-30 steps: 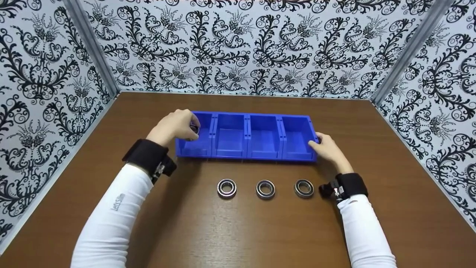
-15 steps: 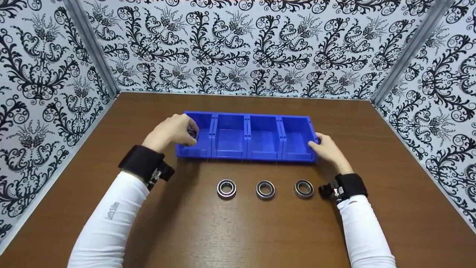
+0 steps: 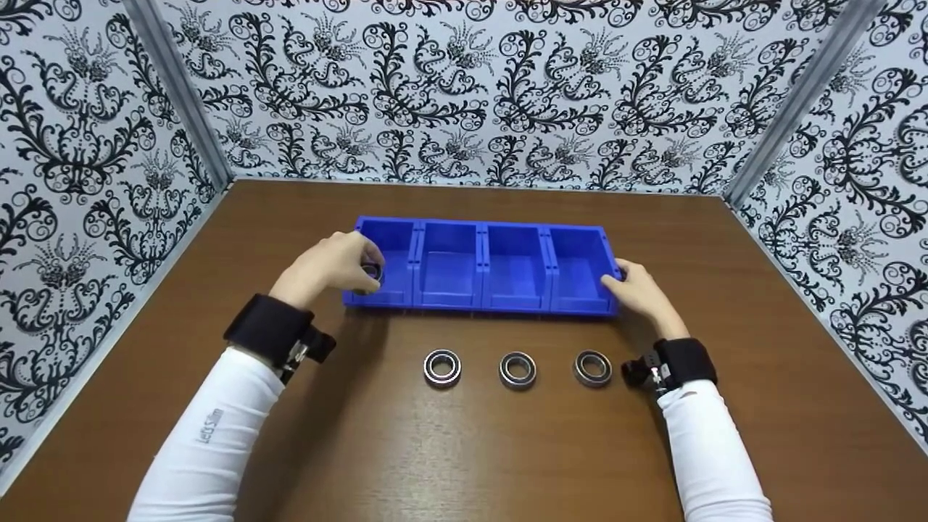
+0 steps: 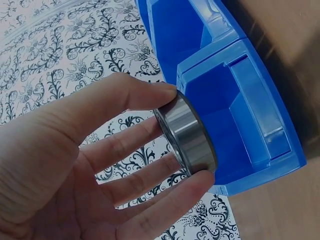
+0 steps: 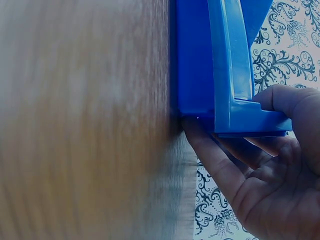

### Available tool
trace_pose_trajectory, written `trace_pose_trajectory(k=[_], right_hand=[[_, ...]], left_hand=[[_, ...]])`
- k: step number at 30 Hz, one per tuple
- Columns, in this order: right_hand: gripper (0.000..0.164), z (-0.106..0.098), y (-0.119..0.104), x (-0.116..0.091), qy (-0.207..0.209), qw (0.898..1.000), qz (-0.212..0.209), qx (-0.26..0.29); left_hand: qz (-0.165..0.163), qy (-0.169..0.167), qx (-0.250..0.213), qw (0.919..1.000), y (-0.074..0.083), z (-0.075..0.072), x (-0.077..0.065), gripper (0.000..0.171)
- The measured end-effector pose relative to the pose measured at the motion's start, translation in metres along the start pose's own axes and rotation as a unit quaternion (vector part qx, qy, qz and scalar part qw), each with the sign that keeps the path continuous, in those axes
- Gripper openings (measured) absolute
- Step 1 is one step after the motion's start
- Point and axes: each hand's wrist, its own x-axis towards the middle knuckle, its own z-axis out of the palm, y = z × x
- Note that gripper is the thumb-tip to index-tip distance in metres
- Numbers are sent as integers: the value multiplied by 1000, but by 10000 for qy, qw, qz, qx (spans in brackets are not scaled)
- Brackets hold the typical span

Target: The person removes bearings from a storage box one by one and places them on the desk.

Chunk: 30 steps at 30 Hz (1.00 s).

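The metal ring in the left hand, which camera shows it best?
The left wrist view. There the metal ring fills the middle, pinched edge-on between thumb and fingers of the left hand. The head view shows only a sliver of it behind the fingers. The right wrist view does not show it.

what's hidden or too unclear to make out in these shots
- Head view: the left hand covers most of its steel bearing ring.
- Right wrist view: the brown wooden table is blurred; the right hand hides the blue plastic bin's corner.
- Left wrist view: the ring's bore faces away.
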Motion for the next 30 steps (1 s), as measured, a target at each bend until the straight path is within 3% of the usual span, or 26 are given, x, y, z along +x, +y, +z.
trace_pose_trajectory(k=[30], right_hand=[[50,1,-1,0,-13,10000,-12,69]], left_hand=[[329,-248,-95,9991,-3,12,-23,41]])
